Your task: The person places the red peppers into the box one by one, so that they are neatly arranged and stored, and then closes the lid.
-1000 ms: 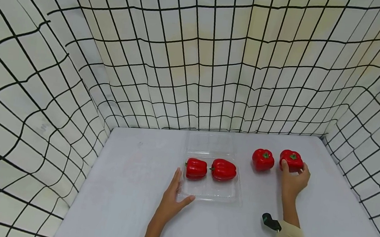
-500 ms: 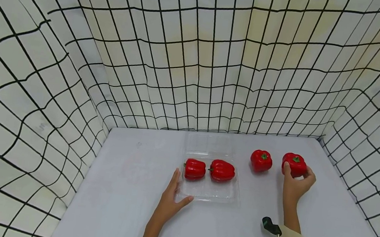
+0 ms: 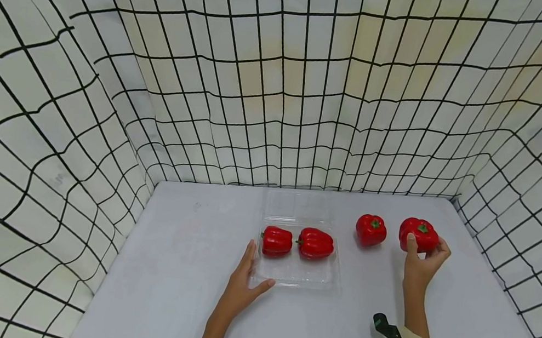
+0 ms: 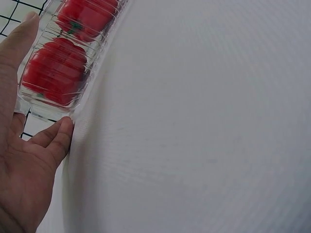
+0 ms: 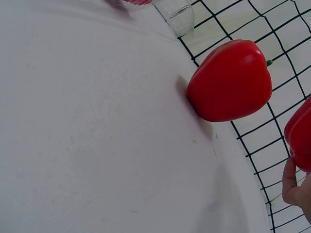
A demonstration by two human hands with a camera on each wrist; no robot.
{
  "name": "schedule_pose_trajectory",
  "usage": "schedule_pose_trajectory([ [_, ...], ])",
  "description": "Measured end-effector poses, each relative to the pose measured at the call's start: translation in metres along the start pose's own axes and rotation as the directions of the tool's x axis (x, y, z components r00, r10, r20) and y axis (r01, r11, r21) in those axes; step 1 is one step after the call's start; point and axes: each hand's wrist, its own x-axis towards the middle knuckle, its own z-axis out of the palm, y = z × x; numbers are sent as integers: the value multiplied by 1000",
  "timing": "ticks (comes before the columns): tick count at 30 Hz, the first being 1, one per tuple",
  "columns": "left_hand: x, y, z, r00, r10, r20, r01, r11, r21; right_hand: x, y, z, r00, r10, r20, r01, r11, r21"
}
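Note:
My right hand (image 3: 422,265) pinches a red bell pepper (image 3: 415,236) with a green stem between thumb and fingers, raised over the table's right side. In the right wrist view this pepper (image 5: 302,138) is cut off by the edge, the thumb against it. Just left of it another red bell pepper (image 3: 371,231) stands on the table, stem up. Two more, a left pepper (image 3: 276,242) and a right pepper (image 3: 315,243), lie sideways in a clear plastic clamshell box (image 3: 296,276). My left hand (image 3: 239,289) touches the box's near left corner, fingers straight along its side and thumb at the front.
The box's clear lid (image 3: 299,205) is folded back, away from me. A white table (image 3: 181,270) lies under everything. Black netting (image 3: 305,123) over white sheeting rises behind it and along both sides.
The right hand has lifted its bell pepper off the table and shifted slightly right. The left hand stays at the box, and the other peppers keep their places; the head view has shifted a little.

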Motion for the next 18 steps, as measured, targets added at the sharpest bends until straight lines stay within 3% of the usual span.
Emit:
schedule_pose_trajectory([
  [6,0,2,-1,1000,-8,3,8,1000,-14,-3,-1,2,999,-39,17,38,998,58],
  [11,-2,-1,-1,1000,-13,6,13,1000,-16,-8,-8,4,994,1,112,-20,985,169],
  [18,0,-2,0,1000,-5,2,5,1000,-17,-14,-14,11,969,37,245,-110,951,290],
])
